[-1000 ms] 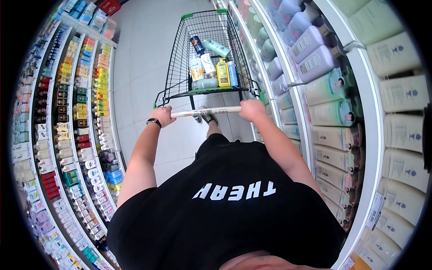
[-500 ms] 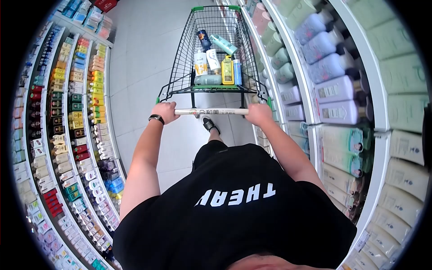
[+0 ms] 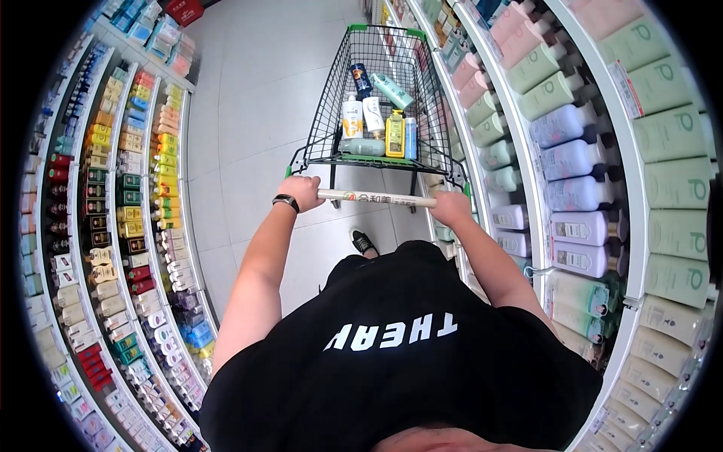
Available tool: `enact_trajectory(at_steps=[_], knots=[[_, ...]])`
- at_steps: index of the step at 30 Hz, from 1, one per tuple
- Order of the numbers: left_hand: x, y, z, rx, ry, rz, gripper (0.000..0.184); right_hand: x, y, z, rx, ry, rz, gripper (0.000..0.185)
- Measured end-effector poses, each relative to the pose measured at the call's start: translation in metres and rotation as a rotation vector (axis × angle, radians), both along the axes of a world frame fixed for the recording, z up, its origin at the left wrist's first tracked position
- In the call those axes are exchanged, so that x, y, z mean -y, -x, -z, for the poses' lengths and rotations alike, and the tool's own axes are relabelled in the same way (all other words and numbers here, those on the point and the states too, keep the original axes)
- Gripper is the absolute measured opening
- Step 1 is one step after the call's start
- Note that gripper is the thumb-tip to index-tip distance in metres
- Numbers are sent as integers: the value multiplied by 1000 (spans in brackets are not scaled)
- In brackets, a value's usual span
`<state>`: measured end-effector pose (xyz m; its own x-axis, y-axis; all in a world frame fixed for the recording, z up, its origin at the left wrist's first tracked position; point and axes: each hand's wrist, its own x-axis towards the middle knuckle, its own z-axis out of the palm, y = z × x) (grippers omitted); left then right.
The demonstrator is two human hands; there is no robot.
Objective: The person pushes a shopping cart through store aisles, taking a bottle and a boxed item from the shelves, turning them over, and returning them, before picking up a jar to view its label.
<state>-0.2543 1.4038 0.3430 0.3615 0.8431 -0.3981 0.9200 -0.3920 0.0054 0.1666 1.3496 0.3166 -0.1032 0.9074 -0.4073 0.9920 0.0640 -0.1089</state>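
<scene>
My left hand is wrapped round the left end of the pale cart handle, with a dark band on its wrist. Round the right end of the same bar, my right hand is closed too. Ahead stands the black wire shopping cart with green corners. Inside it lie several bottles: a yellow pump bottle, a white and orange bottle, a white bottle, a dark blue one, a teal one, a slim blue one and a grey-green one.
Shelves of small bottles and boxes line the left side. Close on the right, shelves hold purple bottles and green pouches. Pale floor tiles run along the aisle. A red container stands at the far left.
The cart, with both my hands on its handle, sits further right and slightly lower in view. The right-hand shelf goods have slid downward in view. My visible foot has shifted.
</scene>
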Motion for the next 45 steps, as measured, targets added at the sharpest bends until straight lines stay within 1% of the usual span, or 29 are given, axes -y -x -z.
enact_trajectory(at_steps=[3, 5, 7, 12, 14, 18, 22, 27, 29, 32, 33, 36, 37, 41, 45], knots=[[-23, 3, 0, 11, -11, -14, 34, -21, 3, 0, 10, -3, -4, 26], [-40, 1, -5, -40, 46, -7, 38, -38, 5, 2, 7, -6, 3, 26], [-55, 3, -4, -35, 38, 3, 38, -54, 5, 2, 3, -50, -37, 26], [-86, -2, -2, -17, 13, -19, 38, -97, -6, 5, 15, -35, -68, 26], [-97, -6, -2, 21, -1, -42, 33, -114, -9, 6, 19, -45, -73, 26], [-118, -14, -7, 16, 10, -56, 33, -143, -16, 9, 41, -78, -91, 27], [-139, -13, 4, 16, -48, -42, 33, -179, -22, 11, 34, -110, -124, 28], [-177, -8, 12, -17, -44, -35, 34, -217, -24, 16, -9, -164, -156, 28], [-192, -2, 14, -23, -56, -29, 34, -236, -19, 17, -20, -217, -171, 26], [-214, -7, 4, -37, -35, -48, 34, -264, -18, 14, -76, -251, -199, 24], [-221, -6, 3, -46, -28, -74, 34, -274, -19, 18, -84, -284, -217, 19], [-242, -3, 4, -53, -26, -115, 35, -302, -18, 26, -99, -362, -252, 15], [-248, -2, 4, -62, -22, -121, 36, -311, -18, 26, -104, -319, -237, 14], [-273, 1, 3, -79, -20, -159, 38, -345, -14, 13, -122, -282, -258, 16], [-288, 3, -2, -94, -27, -182, 38, -370, -8, 10, -120, -283, -278, 18]])
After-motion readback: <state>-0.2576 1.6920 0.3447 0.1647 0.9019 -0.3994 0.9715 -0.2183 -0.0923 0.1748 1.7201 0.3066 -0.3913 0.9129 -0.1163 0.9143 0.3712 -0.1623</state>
